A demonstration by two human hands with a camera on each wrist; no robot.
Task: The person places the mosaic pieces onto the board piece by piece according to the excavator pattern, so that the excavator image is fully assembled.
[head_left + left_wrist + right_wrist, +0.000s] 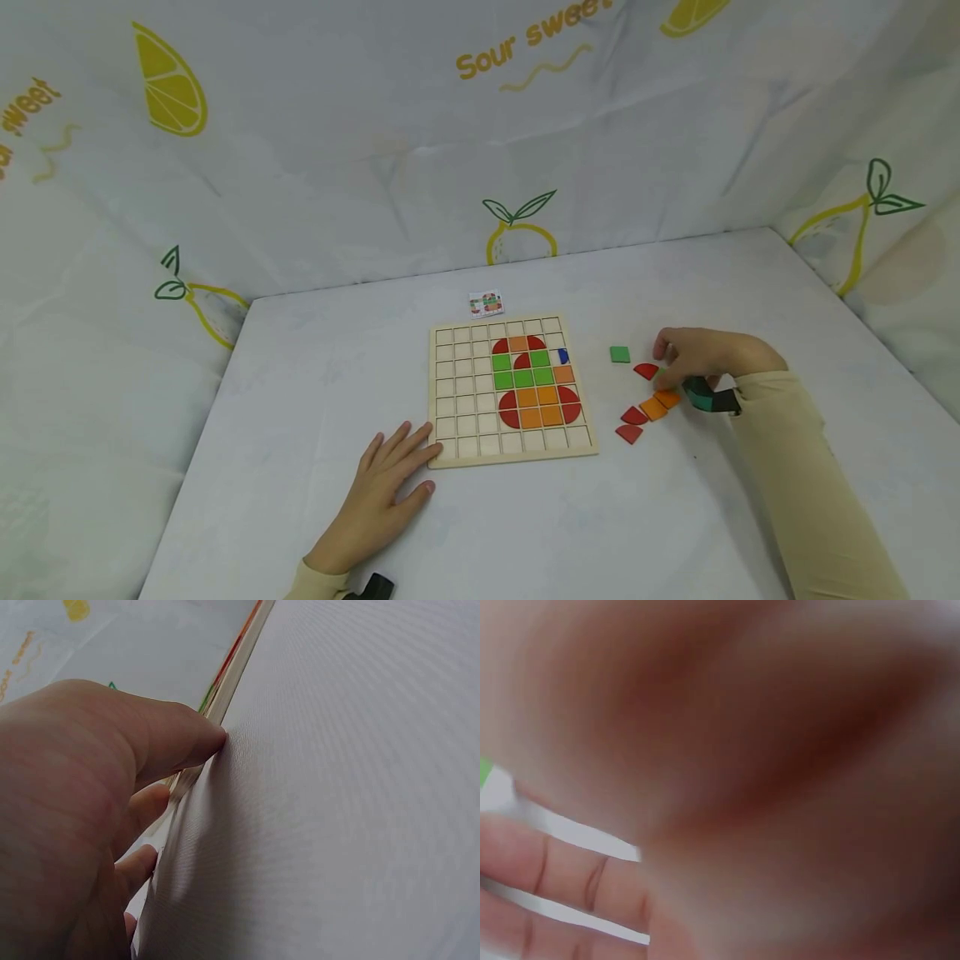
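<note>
My left hand (381, 500) lies on the table with its fingers spread, the fingertips at the lower left corner of a wooden grid board (467, 429). The left wrist view shows the thumb (176, 739) close to the board's edge. On the board's right part sit red, orange and green pieces and a blue piece (563, 357). My right hand (701, 352) is over loose pieces to the right, its thumb and forefinger apart around a small green piece (662, 374) that they partly hide. Close by lie red quarter-round pieces (634, 416) and orange pieces (653, 408).
A small printed pattern card (486, 304) lies just behind the board. One green square (619, 354) is on the table between the board and my right hand. A white cloth with lemon prints (337, 167) hangs behind the table.
</note>
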